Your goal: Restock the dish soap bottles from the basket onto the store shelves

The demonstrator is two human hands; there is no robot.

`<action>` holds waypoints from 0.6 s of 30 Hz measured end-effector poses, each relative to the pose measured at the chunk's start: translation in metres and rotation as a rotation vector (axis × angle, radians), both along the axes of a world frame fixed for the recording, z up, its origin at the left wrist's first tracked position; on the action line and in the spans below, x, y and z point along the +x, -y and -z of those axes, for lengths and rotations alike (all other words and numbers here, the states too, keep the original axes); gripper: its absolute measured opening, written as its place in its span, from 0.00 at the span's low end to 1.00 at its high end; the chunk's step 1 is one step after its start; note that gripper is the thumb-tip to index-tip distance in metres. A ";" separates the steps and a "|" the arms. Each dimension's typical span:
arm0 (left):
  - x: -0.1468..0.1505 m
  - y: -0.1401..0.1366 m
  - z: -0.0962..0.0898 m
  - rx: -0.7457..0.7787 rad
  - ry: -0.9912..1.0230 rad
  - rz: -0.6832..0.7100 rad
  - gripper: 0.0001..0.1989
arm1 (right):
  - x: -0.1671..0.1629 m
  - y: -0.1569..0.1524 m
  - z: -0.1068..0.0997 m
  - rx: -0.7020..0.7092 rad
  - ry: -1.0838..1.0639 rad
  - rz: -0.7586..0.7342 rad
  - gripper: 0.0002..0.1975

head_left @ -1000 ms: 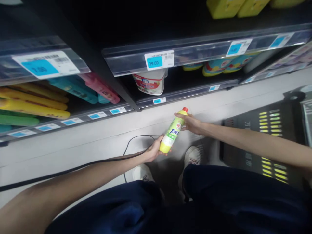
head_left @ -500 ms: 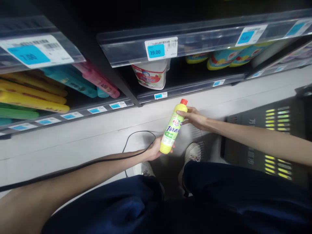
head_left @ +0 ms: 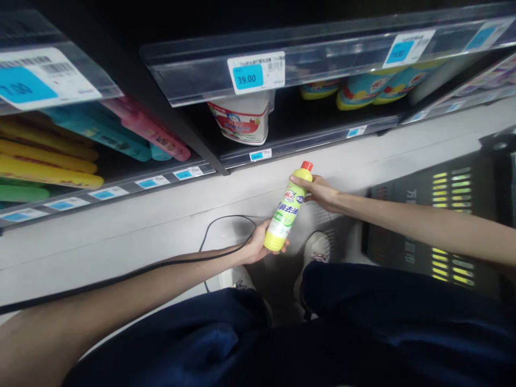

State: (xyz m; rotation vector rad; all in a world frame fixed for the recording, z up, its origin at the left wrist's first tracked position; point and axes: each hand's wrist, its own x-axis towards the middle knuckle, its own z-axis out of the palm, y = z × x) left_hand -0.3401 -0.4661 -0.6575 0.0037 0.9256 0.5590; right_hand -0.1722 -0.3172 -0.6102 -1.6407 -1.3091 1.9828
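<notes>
A yellow dish soap bottle (head_left: 287, 210) with a red cap and a green-and-white label is held between both hands, tilted with its cap up and to the right. My left hand (head_left: 258, 243) is closed around its lower end, with fingertips showing past the base on the right. Near the cap, my right hand (head_left: 316, 191) grips the neck, its thumb lying across the front. The label faces me. Some fingers of both hands are hidden behind the bottle.
Shelves with price tags (head_left: 256, 73) run across the top. A white-and-red container (head_left: 242, 119) and blue-yellow bottles (head_left: 360, 91) stand on the lower shelf. A dark slotted basket (head_left: 391, 231) is at my right. A black cable (head_left: 161, 264) trails along my left arm.
The bottle has turned slightly about its length, bringing more of the label's right side into view. Both hands still hold it. My view has shifted a little, so the shelves sit further left.
</notes>
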 end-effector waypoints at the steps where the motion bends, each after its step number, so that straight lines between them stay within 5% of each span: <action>1: 0.000 0.000 0.000 0.002 0.003 0.003 0.28 | 0.001 0.000 0.001 -0.001 -0.001 -0.001 0.22; 11: 0.002 -0.001 -0.002 -0.010 -0.043 0.008 0.27 | -0.001 0.001 0.003 -0.029 -0.012 -0.011 0.24; 18: 0.023 0.009 -0.015 0.074 -0.551 -0.107 0.20 | -0.002 0.008 0.007 -0.223 -0.207 0.078 0.25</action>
